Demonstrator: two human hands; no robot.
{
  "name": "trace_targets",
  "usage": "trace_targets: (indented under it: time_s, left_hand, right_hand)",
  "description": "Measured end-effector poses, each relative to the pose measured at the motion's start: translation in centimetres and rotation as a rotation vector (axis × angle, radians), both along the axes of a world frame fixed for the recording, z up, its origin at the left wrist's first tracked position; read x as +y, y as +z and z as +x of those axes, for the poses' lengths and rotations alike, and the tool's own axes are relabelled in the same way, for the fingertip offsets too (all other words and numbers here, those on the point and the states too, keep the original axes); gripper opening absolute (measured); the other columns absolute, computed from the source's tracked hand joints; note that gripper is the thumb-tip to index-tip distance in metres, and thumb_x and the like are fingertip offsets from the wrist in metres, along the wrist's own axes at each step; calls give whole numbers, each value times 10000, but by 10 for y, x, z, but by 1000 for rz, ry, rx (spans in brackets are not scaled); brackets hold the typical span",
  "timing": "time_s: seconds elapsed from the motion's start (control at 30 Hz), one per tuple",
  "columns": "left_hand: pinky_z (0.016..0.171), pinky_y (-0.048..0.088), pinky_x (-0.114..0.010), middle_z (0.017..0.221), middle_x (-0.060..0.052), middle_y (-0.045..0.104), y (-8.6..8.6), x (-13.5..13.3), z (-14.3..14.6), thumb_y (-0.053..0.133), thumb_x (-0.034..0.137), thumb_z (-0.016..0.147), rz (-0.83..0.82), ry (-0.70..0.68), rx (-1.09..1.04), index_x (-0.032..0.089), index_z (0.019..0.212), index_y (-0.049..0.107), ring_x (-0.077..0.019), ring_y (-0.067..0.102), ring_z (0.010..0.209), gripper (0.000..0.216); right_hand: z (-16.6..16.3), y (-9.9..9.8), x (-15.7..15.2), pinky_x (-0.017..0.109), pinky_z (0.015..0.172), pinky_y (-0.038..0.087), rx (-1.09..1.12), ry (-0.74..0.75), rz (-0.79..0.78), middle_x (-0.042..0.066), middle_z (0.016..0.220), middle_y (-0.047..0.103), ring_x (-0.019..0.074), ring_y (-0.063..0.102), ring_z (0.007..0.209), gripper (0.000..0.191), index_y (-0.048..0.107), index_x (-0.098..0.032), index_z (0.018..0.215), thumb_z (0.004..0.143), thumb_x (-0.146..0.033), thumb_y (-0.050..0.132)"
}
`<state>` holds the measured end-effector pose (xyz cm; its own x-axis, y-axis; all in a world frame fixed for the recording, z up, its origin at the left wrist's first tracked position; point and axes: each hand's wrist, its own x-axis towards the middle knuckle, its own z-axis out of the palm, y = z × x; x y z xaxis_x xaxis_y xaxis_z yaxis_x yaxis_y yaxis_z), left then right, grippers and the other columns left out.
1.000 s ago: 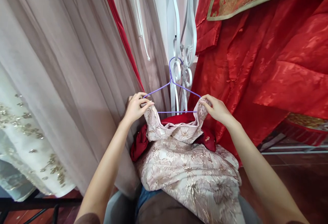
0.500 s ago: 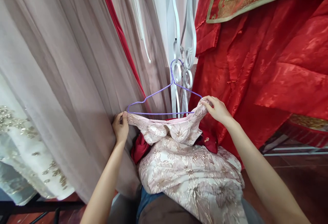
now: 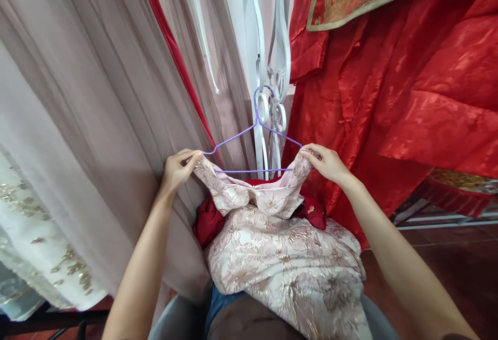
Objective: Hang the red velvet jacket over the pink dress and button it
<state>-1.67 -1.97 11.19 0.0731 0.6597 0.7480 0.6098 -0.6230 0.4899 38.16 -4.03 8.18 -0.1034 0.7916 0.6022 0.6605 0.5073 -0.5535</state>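
A pale pink and gold brocade dress (image 3: 280, 246) lies over my lap, its bodice turned toward a purple wire hanger (image 3: 236, 135). My left hand (image 3: 177, 170) pinches the dress's left shoulder strap, which covers that end of the hanger. At the other end, my right hand (image 3: 324, 161) grips the right strap over the hanger's right shoulder. The hanger's lower bar shows across the open neckline. Dark red fabric (image 3: 208, 223) peeks out from behind the dress on both sides.
White scrolled metalwork (image 3: 279, 80) stands right behind the hanger's hook. Greyish-pink sheer drapery (image 3: 97, 96) hangs at the left, with a white gold-embellished garment (image 3: 42, 236) beside it. Red satin garments (image 3: 389, 111) hang at the right. Reddish floor tiles (image 3: 420, 267) show below.
My left hand has risen, bringing the left strap up over the hanger's left end, which was bare before. My right hand keeps its hold on the right strap. The view has shifted slightly.
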Motion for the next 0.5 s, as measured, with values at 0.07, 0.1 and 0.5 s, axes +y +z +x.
trace_targets:
  time_s: [0.07, 0.1, 0.5]
  left_hand:
    - [727, 488, -255, 824, -48, 725, 14, 2, 9, 609, 430, 785, -75, -69, 147, 190, 803, 760, -180, 654, 767, 284]
    - [725, 489, -257, 813, -46, 727, 20, 3, 12, 621, 447, 773, -114, -95, 208, 197, 792, 763, -182, 654, 754, 289]
    - [693, 556, -369, 704, -80, 713, -70, 32, 3, 738, 471, 625, -768, -156, -498, 143, 775, 680, -234, 675, 721, 366]
  right_hand:
    - [1, 4, -3, 346, 803, 490, 21, 33, -45, 25, 902, 716, 229, 649, 844, 276, 667, -246, 908, 853, -480, 532]
    - [2, 6, -3, 344, 805, 493, 37, 55, -72, 23, 887, 719, 230, 654, 843, 296, 676, -239, 891, 832, -505, 559]
    - [9, -95, 19, 434, 791, 571, 536, 313, -653, 89, 756, 733, 228, 704, 719, 363, 636, -185, 760, 772, -545, 588]
